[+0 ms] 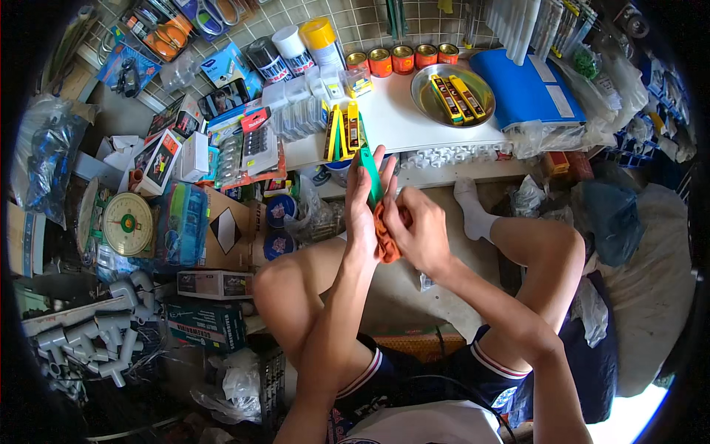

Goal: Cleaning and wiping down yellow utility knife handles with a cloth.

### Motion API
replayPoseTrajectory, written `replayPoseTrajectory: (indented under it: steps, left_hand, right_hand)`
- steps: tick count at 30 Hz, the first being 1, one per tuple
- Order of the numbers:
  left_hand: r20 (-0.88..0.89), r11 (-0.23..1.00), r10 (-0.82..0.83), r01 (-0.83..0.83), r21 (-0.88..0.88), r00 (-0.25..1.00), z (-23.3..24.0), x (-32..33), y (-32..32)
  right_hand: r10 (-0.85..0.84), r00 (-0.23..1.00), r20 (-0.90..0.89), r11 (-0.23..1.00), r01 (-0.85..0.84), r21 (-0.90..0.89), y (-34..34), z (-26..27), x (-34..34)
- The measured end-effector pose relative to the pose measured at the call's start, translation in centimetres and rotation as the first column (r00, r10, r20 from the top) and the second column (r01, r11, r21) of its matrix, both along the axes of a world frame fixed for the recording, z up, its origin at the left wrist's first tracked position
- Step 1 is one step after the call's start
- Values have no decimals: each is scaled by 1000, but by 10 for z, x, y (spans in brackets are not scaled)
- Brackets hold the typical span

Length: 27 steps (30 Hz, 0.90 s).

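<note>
My left hand [361, 222] holds a long, narrow green plastic case [370, 175] that points away from me over the shelf edge. An orange cloth [385, 236] is pinched in the fingers of my right hand [424, 227], bunched against the near end of the case and my left palm. Just beyond the fingertips, several slim yellow-and-black cases [345, 133] lie side by side at the edge of the white shelf [391, 125]. More of these yellow-and-black cases [456, 99] rest in a round metal tray [420, 105] farther right.
Spray cans [289, 50] and small orange tins [402, 60] line the back by a wire grid. A blue folder [524, 89] sits right of the tray. To my left are a dial scale [128, 223], a cardboard box [227, 227] and grey pipe fittings [94, 341]. My knees flank my arms.
</note>
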State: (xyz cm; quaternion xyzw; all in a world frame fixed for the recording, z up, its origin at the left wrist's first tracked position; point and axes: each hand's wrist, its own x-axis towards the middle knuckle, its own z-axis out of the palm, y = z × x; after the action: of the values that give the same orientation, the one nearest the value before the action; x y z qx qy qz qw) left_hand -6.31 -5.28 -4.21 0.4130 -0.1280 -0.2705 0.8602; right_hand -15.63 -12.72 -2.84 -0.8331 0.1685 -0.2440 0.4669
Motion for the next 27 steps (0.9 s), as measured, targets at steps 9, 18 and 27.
replayPoseTrajectory:
  steps: [9, 18, 27]
  left_hand:
    - [94, 997, 45, -50, 54, 995, -8, -9, -5]
    - [-173, 995, -65, 50, -89, 983, -17, -8, -2]
    - [-273, 995, -45, 18, -102, 961, -6, -22, -12]
  right_hand:
    - [-102, 988, 114, 995, 100, 23, 1, -3, -7]
    - [-206, 964, 169, 965, 171, 197, 0, -16, 13]
    - [-253, 962, 99, 950, 228, 211, -9, -10, 18]
